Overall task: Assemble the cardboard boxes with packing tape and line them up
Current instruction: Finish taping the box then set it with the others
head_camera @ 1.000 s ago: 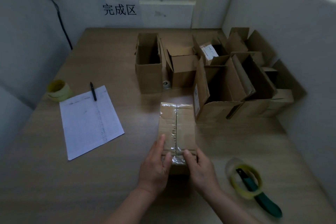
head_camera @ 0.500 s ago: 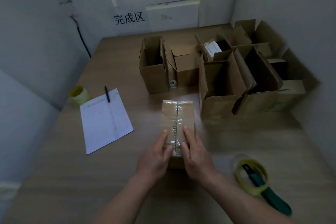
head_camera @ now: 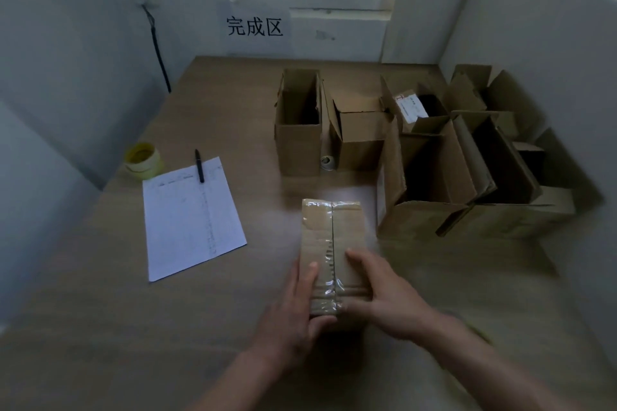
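Observation:
A closed cardboard box lies flat on the wooden table, its top seam covered by clear packing tape. My left hand lies along the box's near left edge, fingers straight and thumb against the near end. From the right, my right hand rests flat on the top, its thumb touching the tape at the near edge. Several open, upright boxes stand behind: a tall one, a shorter one and larger ones to the right.
A white sheet of paper with a black pen lies at the left, a yellow tape roll beside it. A small roll sits between two boxes. Walls close in left, back and right; a sign hangs on the back wall.
My right hand has slid from the near end onto the box top, then toward its right side. The left hand stays at the near left edge. The view has shifted.

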Motion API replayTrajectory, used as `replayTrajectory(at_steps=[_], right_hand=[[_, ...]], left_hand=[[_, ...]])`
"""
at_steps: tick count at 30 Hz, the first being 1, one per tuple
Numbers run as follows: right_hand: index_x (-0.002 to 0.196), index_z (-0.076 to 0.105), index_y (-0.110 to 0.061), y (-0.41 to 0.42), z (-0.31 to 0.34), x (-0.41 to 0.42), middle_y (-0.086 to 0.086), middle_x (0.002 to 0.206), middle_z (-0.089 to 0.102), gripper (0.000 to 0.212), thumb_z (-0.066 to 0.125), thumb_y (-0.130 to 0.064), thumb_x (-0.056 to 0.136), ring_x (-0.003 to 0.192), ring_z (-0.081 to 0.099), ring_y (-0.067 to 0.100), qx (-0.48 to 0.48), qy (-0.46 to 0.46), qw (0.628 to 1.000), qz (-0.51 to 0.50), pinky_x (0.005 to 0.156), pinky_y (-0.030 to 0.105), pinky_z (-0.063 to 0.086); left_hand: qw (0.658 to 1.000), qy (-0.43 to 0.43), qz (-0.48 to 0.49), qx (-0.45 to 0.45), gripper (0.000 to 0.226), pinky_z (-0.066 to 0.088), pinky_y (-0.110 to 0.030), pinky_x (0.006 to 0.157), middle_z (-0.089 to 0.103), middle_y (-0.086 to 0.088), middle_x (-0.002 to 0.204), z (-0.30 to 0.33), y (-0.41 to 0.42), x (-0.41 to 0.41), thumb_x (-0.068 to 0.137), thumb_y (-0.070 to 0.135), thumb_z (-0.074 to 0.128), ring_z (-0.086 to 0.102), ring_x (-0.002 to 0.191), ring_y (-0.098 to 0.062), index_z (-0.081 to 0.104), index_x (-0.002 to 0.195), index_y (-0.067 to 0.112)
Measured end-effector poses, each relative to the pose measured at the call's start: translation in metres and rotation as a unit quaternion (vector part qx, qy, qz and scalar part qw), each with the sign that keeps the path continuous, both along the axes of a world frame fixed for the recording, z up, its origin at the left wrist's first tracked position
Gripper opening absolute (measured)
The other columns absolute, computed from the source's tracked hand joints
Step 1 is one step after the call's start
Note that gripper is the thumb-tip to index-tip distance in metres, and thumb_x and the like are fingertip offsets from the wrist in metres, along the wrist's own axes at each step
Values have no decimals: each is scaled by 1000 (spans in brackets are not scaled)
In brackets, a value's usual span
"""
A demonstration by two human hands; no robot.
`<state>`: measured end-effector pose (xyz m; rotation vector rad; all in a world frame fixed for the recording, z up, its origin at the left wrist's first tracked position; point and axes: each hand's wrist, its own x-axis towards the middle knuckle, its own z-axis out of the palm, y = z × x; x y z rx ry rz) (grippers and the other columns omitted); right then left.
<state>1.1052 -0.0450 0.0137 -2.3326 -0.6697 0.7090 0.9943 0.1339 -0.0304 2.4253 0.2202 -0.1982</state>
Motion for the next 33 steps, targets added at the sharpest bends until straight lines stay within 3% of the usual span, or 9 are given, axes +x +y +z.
replayTrajectory(at_steps=[2, 6, 12, 15, 19, 24, 28, 30, 33], right_hand=[[138, 33, -41, 21, 16, 19, -4, 158, 12, 75, 65, -61, 73, 144, 25, 25, -49, -90, 995, -21, 113, 48, 30], [152, 6, -43, 83, 12, 48, -1, 165, -12, 67, 33, -65, 95, 151, -10, 26, -121, -208, 970, 40, 118, 58, 8], [147, 17, -46, 98, -6, 65, -6, 146, 28, 57, 27, -65, 94, 137, 23, 20, -143, -229, 962, 43, 104, 53, 32], [151, 17, -44, 84, -9, 71, -8, 158, 16, 59, 33, -61, 97, 145, 18, 16, -46, -147, 987, -46, 115, 46, 26], [152, 21, -37, 74, -17, 75, -6, 162, 7, 63, 43, -58, 96, 147, 18, 21, -82, -108, 988, -80, 115, 40, 27], [156, 6, -39, 61, -21, 63, -6, 165, -2, 74, 50, -49, 96, 151, 2, 11, 108, 10, 970, -219, 122, 38, 9], [156, 0, -38, 36, -27, 3, -22, 159, 0, 74, 42, -54, 98, 143, 12, -1, 99, -10, 981, -166, 116, 32, 20], [156, 13, -37, 29, -30, -21, -17, 161, 2, 68, 34, -61, 97, 145, 14, 1, 85, -73, 983, -143, 115, 30, 23], [146, 45, -27, 28, -42, -28, 2, 155, 34, 63, 30, -58, 93, 135, 42, 15, 125, -122, 966, -192, 108, 40, 42]], left_hand=[[1000, 16, 3, 10, 87, 35, -36, 111, -13, 4, 163, 0, -1, 0, 91, 52, 55, 27, 145, -27, -13, 146, 45], [999, 39, 4, 12, 89, 34, -32, 109, -17, 4, 163, 4, -2, 2, 91, 58, 52, 24, 146, -24, -9, 152, 39], [996, 88, -18, 26, 92, 39, -34, 102, -35, 6, 154, 11, -3, 6, 86, 70, 41, 40, 136, -31, -15, 151, 38], [994, 103, -37, 30, 94, 39, -36, 104, -35, 5, 155, 11, -1, 11, 84, 70, 42, 39, 137, -30, -16, 151, 39], [992, 117, -47, 16, 97, 43, -38, 100, -33, 6, 157, 8, -1, 12, 75, 73, 38, 46, 129, -35, -17, 149, 43], [996, 78, -31, -11, 112, 37, -34, 107, -23, 9, 160, 11, 5, 9, 52, 96, 17, 37, 139, -27, -10, 150, 47], [999, 40, -3, -11, 93, 35, -29, 107, -1, 8, 163, 8, 2, 9, 67, 86, 15, 32, 142, -21, 5, 150, 45], [999, 29, 5, -13, 88, 37, -30, 105, 5, 6, 162, 4, 0, 10, 70, 80, 15, 34, 141, -20, 8, 150, 44], [998, 1, 25, -50, 80, 40, -30, 102, 23, 5, 156, 4, -4, 9, 75, 75, 23, 40, 134, -17, 21, 148, 39]])
